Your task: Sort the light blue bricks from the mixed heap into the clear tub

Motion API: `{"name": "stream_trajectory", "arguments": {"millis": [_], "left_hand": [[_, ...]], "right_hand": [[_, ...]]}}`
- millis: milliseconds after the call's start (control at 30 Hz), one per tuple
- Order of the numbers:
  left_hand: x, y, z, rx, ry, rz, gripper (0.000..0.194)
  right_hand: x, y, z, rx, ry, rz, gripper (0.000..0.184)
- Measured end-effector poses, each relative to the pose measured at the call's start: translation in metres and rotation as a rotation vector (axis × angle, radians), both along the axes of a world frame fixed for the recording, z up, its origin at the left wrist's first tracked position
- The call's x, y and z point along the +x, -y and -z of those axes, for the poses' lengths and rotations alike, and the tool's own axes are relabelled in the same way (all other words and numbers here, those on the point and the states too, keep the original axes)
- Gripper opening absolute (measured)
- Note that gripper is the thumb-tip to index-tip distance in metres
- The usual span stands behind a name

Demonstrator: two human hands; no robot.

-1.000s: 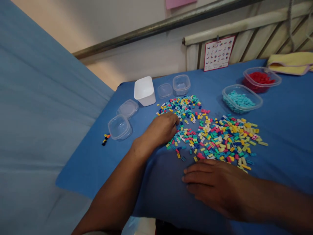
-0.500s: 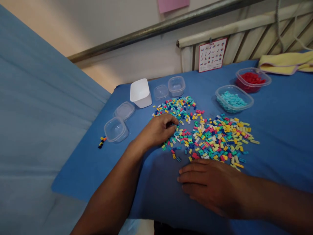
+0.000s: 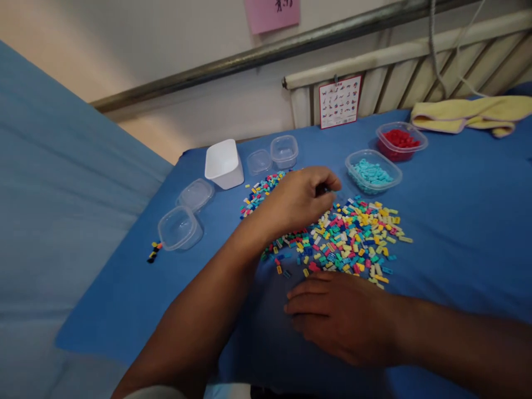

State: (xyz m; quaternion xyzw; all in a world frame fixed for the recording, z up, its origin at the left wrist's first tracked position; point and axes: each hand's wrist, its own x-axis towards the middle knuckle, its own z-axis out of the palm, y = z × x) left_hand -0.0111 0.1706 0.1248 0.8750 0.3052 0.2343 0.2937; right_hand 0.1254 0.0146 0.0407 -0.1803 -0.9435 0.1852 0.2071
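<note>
A heap of small coloured bricks lies spread on the blue cloth of the table. My left hand hovers over the heap's far side with its fingers pinched together; what they pinch is too small to make out. It is close to the clear tub of light-blue bricks. A clear tub of red bricks stands just behind that one. My right hand lies flat on the cloth at the heap's near edge, fingers stretched out, holding nothing.
A white tub stands at the back left with two small clear tubs and a lid beside it. Another clear tub and lid sit near the table's left edge, by a few dark bricks. A yellow cloth lies far right.
My left hand rose from the heap's left part and moved right and farther away, toward the tub of light-blue bricks, fingers pinched. The right hand stayed flat. The view shifted right.
</note>
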Motion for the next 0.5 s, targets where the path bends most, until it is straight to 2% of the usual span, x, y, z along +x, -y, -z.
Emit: {"name": "stream_trajectory", "arguments": {"millis": [133,300,400,500], "left_hand": [[0.048,-0.022,-0.007,0.100,0.007,0.073,0.018],[0.101,-0.059,-0.001,0.260,-0.166,0.111,0.023],[0.117,-0.070,0.003,0.315,-0.299,0.079,0.030],[0.114,-0.070,0.004,0.353,-0.331,0.052,0.033]], "right_hand": [[-0.001,-0.003,-0.004,-0.009,0.021,-0.016,0.029],[-0.001,-0.005,-0.003,0.012,0.007,-0.019,0.022],[0.000,-0.007,-0.003,0.026,0.003,-0.027,0.021],[0.000,-0.007,-0.003,0.035,0.006,-0.028,0.020]]}}
